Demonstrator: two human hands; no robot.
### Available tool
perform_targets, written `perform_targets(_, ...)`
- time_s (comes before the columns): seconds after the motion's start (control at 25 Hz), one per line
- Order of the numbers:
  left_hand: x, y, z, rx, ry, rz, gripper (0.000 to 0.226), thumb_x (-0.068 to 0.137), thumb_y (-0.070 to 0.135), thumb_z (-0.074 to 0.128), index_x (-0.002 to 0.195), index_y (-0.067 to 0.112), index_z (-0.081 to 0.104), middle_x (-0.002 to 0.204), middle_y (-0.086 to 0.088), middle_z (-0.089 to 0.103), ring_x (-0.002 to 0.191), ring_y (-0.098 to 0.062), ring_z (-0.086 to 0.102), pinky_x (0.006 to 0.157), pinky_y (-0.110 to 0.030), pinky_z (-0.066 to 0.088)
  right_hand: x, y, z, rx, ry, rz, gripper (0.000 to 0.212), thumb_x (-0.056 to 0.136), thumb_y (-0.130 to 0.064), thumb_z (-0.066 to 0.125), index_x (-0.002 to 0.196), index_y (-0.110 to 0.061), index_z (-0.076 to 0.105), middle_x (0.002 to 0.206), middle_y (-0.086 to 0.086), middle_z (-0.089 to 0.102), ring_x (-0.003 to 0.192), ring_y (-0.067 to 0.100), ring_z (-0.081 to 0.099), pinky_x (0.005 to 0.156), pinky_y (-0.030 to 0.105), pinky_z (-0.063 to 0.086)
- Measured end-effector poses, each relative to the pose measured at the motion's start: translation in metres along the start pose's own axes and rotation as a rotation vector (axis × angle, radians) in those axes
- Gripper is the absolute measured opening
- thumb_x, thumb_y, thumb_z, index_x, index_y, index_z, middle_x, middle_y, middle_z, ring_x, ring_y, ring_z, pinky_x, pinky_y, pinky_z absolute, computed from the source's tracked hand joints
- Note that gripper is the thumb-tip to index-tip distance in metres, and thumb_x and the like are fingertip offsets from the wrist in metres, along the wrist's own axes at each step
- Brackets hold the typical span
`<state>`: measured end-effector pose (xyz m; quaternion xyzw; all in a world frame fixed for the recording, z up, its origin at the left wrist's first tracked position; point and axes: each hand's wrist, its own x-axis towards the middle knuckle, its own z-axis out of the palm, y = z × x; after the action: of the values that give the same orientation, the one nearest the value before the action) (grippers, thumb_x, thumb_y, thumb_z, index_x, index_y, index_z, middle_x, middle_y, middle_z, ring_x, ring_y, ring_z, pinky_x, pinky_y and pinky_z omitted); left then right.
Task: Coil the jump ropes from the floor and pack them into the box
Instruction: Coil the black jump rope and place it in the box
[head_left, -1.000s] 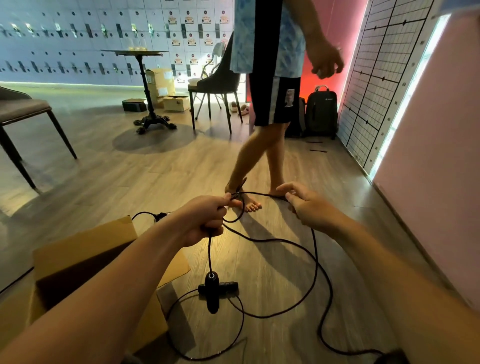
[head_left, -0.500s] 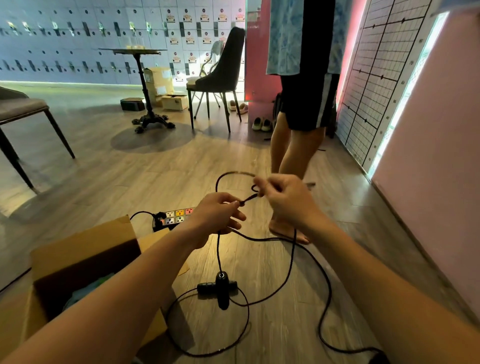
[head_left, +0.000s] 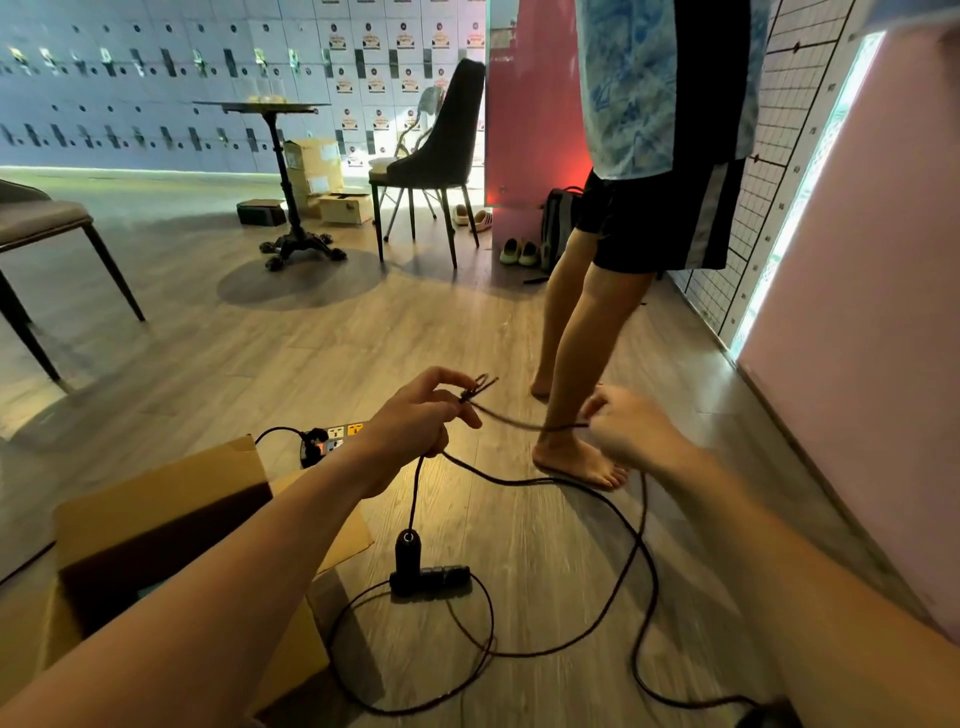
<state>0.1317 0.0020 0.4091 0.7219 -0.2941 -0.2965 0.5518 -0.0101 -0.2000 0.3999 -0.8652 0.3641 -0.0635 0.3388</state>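
Observation:
A black jump rope (head_left: 618, 525) trails in loose loops over the wooden floor. My left hand (head_left: 415, 421) pinches a small folded bunch of the cord, and one black handle (head_left: 407, 558) dangles from it just above a second handle (head_left: 441, 577) lying on the floor. My right hand (head_left: 631, 431) grips the cord a short stretch to the right, so the cord runs taut between both hands. An open cardboard box (head_left: 156, 525) stands at the lower left under my left forearm, its inside dark.
A barefoot person (head_left: 582, 457) stands just beyond my hands, close to the rope. A power strip (head_left: 332, 439) lies behind the box. A pedestal table (head_left: 283, 171), chairs, small boxes, shoes and a backpack sit further back. A pink wall runs along the right.
My hands came together and then drew apart, the right sliding along the cord to the right. The standing person stepped to the right, uncovering the power strip and shoes.

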Motion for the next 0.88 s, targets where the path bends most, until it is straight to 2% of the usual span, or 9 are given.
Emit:
perform_targets(0.08, 0.000, -0.001, 0.007, 0.033, -0.050, 0.008, 0.026, 0.097, -0.001, 0.043, 0.114, 0.015, 0.055, 0.093, -0.004, 0.075, 0.052, -0.010, 0.041, 0.048, -0.019, 0.036, -0.017, -0.027, 0.019, -0.020, -0.099, -0.151, 0.027, 0.092, -0.006, 0.054, 0.114, -0.023, 0.054, 0.107, 0.006, 0.059, 0.089, 0.017, 0.060, 0.069, 0.028, 0.051)
perform_targets(0.12, 0.000, -0.002, 0.010, 0.056, -0.066, 0.019, 0.023, 0.097, -0.001, 0.044, 0.111, 0.014, 0.055, 0.092, -0.004, 0.075, 0.051, -0.009, 0.043, 0.048, -0.020, 0.037, -0.025, -0.042, 0.032, 0.082, -0.134, -0.187, 0.028, 0.093, -0.005, 0.053, 0.116, -0.020, 0.051, 0.106, 0.008, 0.059, 0.088, 0.019, 0.063, 0.067, 0.029, 0.053)
perform_targets(0.24, -0.003, 0.002, 0.018, 0.077, -0.033, 0.083, 0.018, 0.096, -0.002, 0.050, 0.107, 0.012, 0.054, 0.084, -0.003, 0.071, 0.050, -0.006, 0.055, 0.048, -0.020, 0.042, -0.037, -0.074, 0.057, 0.701, -0.190, -0.002, 0.021, 0.096, -0.013, 0.045, 0.115, -0.010, 0.054, 0.109, 0.017, 0.063, 0.095, 0.030, 0.067, 0.082, 0.043, 0.059)
perform_targets(0.32, -0.007, 0.006, 0.020, 0.088, -0.002, 0.144, 0.018, 0.094, -0.004, 0.055, 0.108, 0.008, 0.052, 0.082, -0.004, 0.072, 0.052, -0.004, 0.063, 0.046, -0.014, 0.042, -0.033, -0.076, 0.062, 0.900, -0.174, 0.070, 0.025, 0.098, -0.028, 0.048, 0.110, -0.011, 0.063, 0.108, 0.015, 0.070, 0.099, 0.029, 0.069, 0.087, 0.044, 0.058)
perform_targets(0.48, -0.010, 0.006, 0.021, 0.136, 0.052, 0.171, 0.018, 0.093, 0.002, 0.062, 0.108, 0.008, 0.055, 0.084, -0.007, 0.076, 0.061, -0.013, 0.070, 0.048, -0.017, 0.048, -0.023, -0.067, 0.054, 0.782, -0.048, -0.117, 0.024, 0.093, -0.028, 0.067, 0.105, -0.007, 0.067, 0.100, 0.011, 0.073, 0.093, 0.025, 0.073, 0.082, 0.038, 0.061)
perform_targets(0.6, -0.004, 0.009, 0.019, 0.031, 0.121, 0.089, 0.012, 0.093, 0.006, 0.063, 0.105, 0.010, 0.064, 0.081, -0.002, 0.072, 0.049, -0.002, 0.056, 0.044, -0.014, 0.041, -0.019, -0.065, 0.043, 0.841, -0.042, -0.150, 0.024, 0.094, -0.021, 0.066, 0.105, -0.001, 0.067, 0.097, 0.015, 0.074, 0.086, 0.022, 0.075, 0.072, 0.031, 0.062)
perform_targets(0.68, -0.002, 0.010, 0.019, -0.002, 0.096, 0.076, 0.017, 0.095, 0.005, 0.060, 0.107, 0.012, 0.068, 0.086, -0.002, 0.073, 0.050, 0.000, 0.051, 0.047, -0.016, 0.040, -0.019, -0.064, 0.038, 0.875, -0.102, -0.117, 0.025, 0.097, -0.020, 0.061, 0.110, 0.001, 0.063, 0.100, 0.017, 0.074, 0.085, 0.021, 0.075, 0.069, 0.031, 0.062)
perform_targets(0.8, -0.003, 0.005, 0.019, 0.058, 0.056, 0.110, 0.017, 0.094, 0.008, 0.062, 0.109, 0.012, 0.070, 0.090, -0.005, 0.076, 0.055, 0.001, 0.059, 0.053, -0.019, 0.043, -0.022, -0.063, 0.040, 0.846, -0.243, -0.108, 0.023, 0.102, -0.022, 0.052, 0.115, -0.003, 0.058, 0.110, 0.018, 0.070, 0.091, 0.025, 0.075, 0.075, 0.039, 0.062)
perform_targets(0.88, -0.005, 0.002, 0.016, 0.123, 0.060, 0.137, 0.015, 0.092, 0.014, 0.067, 0.106, 0.012, 0.072, 0.086, -0.004, 0.076, 0.061, 0.001, 0.065, 0.055, -0.015, 0.044, -0.024, -0.064, 0.038, 0.812, -0.343, -0.090, 0.022, 0.104, -0.019, 0.048, 0.119, -0.006, 0.056, 0.111, 0.017, 0.067, 0.083, 0.023, 0.074, 0.069, 0.032, 0.060)
